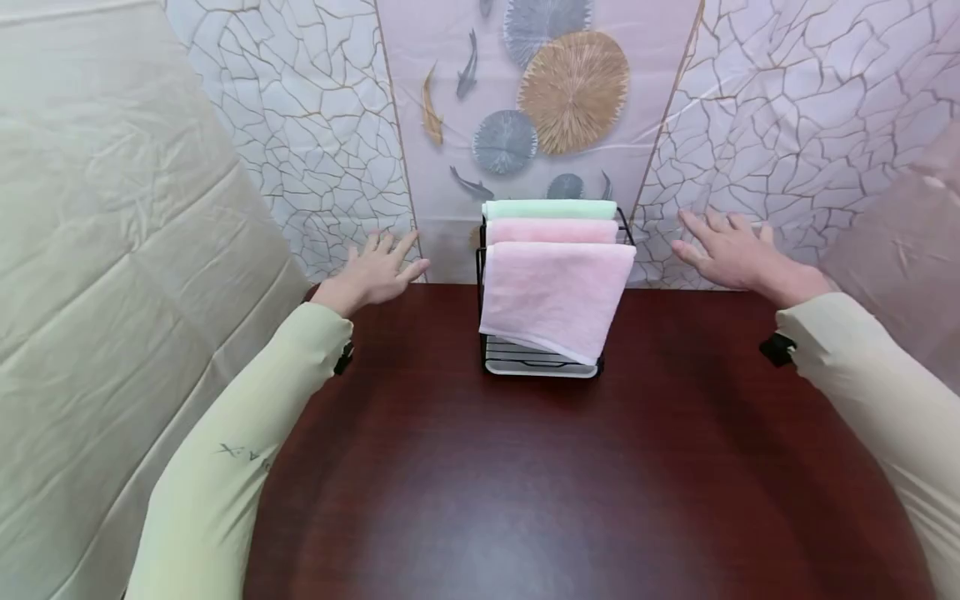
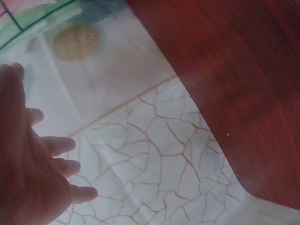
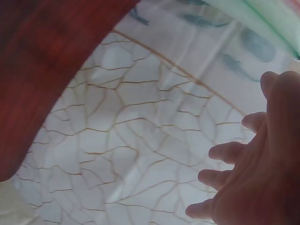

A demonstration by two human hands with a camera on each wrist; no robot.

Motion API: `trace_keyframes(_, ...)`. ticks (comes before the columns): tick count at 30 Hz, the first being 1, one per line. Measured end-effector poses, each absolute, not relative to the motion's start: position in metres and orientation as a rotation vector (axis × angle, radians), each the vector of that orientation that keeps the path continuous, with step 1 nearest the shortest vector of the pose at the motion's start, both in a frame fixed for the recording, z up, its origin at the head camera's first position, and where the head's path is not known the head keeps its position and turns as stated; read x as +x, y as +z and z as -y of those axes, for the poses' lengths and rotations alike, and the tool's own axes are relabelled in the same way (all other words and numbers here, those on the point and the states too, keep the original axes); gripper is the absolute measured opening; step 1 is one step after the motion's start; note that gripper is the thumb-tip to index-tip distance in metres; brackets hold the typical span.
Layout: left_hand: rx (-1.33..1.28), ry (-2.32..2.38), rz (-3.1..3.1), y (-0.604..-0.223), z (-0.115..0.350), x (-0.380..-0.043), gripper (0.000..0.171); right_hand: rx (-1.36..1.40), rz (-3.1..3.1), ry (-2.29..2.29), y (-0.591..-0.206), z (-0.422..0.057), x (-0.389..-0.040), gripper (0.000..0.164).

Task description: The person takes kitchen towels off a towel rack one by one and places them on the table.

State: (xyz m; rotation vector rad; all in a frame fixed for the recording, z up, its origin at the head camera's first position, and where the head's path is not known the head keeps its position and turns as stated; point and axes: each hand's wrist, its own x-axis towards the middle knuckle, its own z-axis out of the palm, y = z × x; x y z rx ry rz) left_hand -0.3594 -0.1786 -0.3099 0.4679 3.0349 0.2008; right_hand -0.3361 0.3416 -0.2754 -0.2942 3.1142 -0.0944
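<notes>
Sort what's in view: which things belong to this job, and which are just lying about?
Likely part of the job:
black wire rack
front pink towel
middle pink towel
pale green towel
left hand, empty
right hand, empty

Just surroundings:
dark red table
patterned backdrop
cream cloth at left

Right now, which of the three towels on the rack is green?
The rearmost towel, pale green; the middle towel and front towel are both pink.

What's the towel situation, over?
Left hand and right hand holding nothing, fingers spread. Three towels hang on black rack. No obstruction seen between hands and towels.
</notes>
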Motion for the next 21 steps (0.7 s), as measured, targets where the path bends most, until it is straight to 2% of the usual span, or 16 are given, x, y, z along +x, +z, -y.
trace_keyframes(10,0.611,0.340,-3.118,-0.307,0.161,-0.349,0.073,-0.465,-3.177,-0.176,-0.249,-0.313,-0.333,0.076)
trace_keyframes(21,0.723,0.682,-3.122,-0.315,0.148,-0.343,0.070,-0.809,-3.255,-0.314,-0.230,-0.284,-0.326,0.069)
